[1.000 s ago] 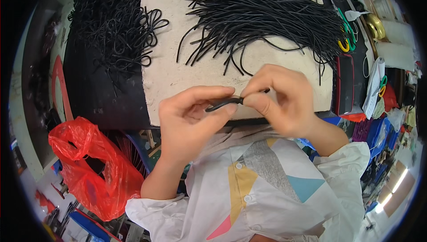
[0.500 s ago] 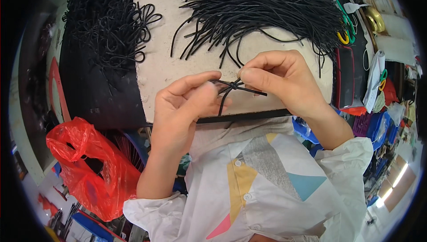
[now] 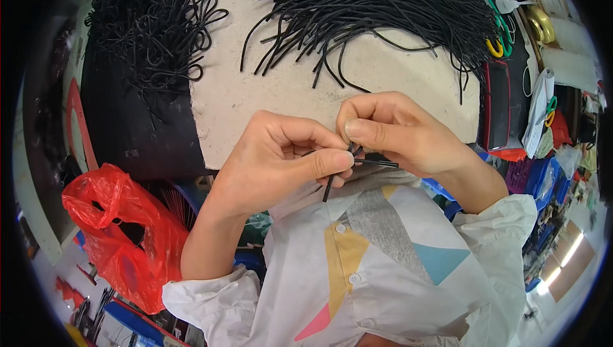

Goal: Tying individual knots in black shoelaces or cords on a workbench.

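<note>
Between my two hands is a short black cord with a small knot in it, held just in front of the board's near edge. My left hand pinches it by the knot, thumb on top; one loose end hangs down and another sticks out to the right. My right hand is closed close beside, its thumb and forefinger pinching cord at the knot's upper side. The fingertips hide much of the knot. Beyond them, a thick bundle of straight black cords lies across the pale board.
A heap of looped black cords lies at the far left. On the right are green- and yellow-handled scissors, a dark red-edged phone-like case and folded paper. A red plastic bag hangs at the lower left.
Both hands have come nearer to me with the cord and closer together. My left thumb has closed over the knot, which showed openly before.
</note>
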A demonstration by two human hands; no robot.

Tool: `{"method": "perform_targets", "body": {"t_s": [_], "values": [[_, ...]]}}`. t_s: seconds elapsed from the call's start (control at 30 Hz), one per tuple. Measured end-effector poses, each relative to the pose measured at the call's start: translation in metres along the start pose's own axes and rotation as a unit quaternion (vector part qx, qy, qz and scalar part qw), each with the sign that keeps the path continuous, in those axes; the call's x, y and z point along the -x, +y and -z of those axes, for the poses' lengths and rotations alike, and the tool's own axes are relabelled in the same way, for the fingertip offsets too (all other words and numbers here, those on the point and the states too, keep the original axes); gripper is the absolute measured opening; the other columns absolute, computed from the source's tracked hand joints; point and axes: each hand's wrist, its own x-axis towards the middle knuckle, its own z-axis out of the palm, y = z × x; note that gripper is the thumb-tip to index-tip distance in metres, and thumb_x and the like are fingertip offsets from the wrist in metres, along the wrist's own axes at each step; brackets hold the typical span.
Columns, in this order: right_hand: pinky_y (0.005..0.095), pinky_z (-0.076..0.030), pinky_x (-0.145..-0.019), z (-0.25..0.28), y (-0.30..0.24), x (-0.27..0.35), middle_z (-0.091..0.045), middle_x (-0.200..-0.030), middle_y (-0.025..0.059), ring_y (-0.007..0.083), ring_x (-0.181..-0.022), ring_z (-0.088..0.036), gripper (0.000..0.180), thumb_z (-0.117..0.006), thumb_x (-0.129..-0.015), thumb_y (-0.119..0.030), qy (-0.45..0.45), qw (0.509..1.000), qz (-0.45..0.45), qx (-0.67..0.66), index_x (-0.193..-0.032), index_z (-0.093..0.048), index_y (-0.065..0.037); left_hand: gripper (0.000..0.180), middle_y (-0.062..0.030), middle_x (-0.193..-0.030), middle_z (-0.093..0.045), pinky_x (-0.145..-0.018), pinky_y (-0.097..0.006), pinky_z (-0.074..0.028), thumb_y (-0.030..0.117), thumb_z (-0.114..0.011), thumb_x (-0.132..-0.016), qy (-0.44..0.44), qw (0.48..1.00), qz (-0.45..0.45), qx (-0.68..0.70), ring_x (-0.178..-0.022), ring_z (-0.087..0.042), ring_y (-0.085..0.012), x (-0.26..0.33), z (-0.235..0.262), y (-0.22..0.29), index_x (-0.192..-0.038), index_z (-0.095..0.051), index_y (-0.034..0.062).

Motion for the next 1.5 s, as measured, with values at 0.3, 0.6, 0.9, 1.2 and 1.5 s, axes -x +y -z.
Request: {"method": "perform_targets", "body": {"t_s": [0.3,0.6,0.9,1.2,1.5], "values": [[0.0192,-0.043,-0.063,0.0,0.001,-0.001,-0.054,-0.073,-0.0003,0.0045,-0.067,-0.048,0.019,-0.053,-0.087,-0.021,0.144,0.985,0.077,0.058,-0.084,-0.054,-0.002,0.019,-0.0119,-0.079,-0.063,-0.059,-0.023,-0.049,-0.001,-0.062,-0.075,0.099,0.993,-0.037,0.057,-0.066,-0.06,-0.0139,0.001,-0.005,-0.008,-0.092,-0.058,-0.0069],[0.0186,-0.047,-0.063,-0.01,-0.003,0.002,-0.062,-0.078,0.0049,0.0066,-0.07,-0.058,0.016,-0.066,-0.075,-0.005,0.181,0.975,0.09,0.092,-0.089,-0.06,0.001,0.022,-0.0104,-0.081,-0.063,-0.063,-0.022,-0.05,-0.002,-0.061,-0.076,0.146,0.983,-0.034,0.105,-0.068,-0.06,-0.0128,0.002,-0.011,-0.017,-0.097,-0.058,-0.0063],[0.0189,-0.048,-0.062,-0.01,0.002,0.003,-0.063,-0.075,0.0055,0.0066,-0.068,-0.058,0.014,-0.065,-0.075,-0.006,0.193,0.964,0.122,0.136,-0.086,-0.061,0.002,0.022,-0.0082,-0.089,-0.059,-0.068,-0.02,-0.046,-0.005,-0.059,-0.076,0.114,0.986,-0.067,0.099,-0.077,-0.056,-0.0095,0.006,-0.01,-0.022,-0.099,-0.057,-0.0075],[0.0193,-0.048,-0.067,-0.006,-0.007,0.003,-0.061,-0.079,0.0059,0.0069,-0.074,-0.057,0.018,-0.062,-0.08,-0.01,0.145,0.986,0.068,0.039,-0.092,-0.06,0.003,0.02,-0.0138,-0.079,-0.062,-0.062,-0.023,-0.052,0.007,-0.054,-0.084,0.158,0.984,-0.075,0.039,-0.065,-0.062,-0.0159,0.007,-0.016,-0.017,-0.097,-0.057,-0.0075],[0.0195,-0.044,-0.064,0.01,-0.002,0.007,-0.058,-0.079,-0.0004,0.0042,-0.071,-0.052,0.017,-0.06,-0.082,-0.013,0.136,0.985,0.063,0.087,-0.091,-0.06,0.002,0.032,-0.016,-0.083,-0.063,-0.066,-0.028,-0.052,0.021,-0.048,-0.09,0.176,0.972,-0.077,0.137,-0.074,-0.063,-0.0209,0.005,-0.015,-0.021,-0.096,-0.058,-0.0088]]}}
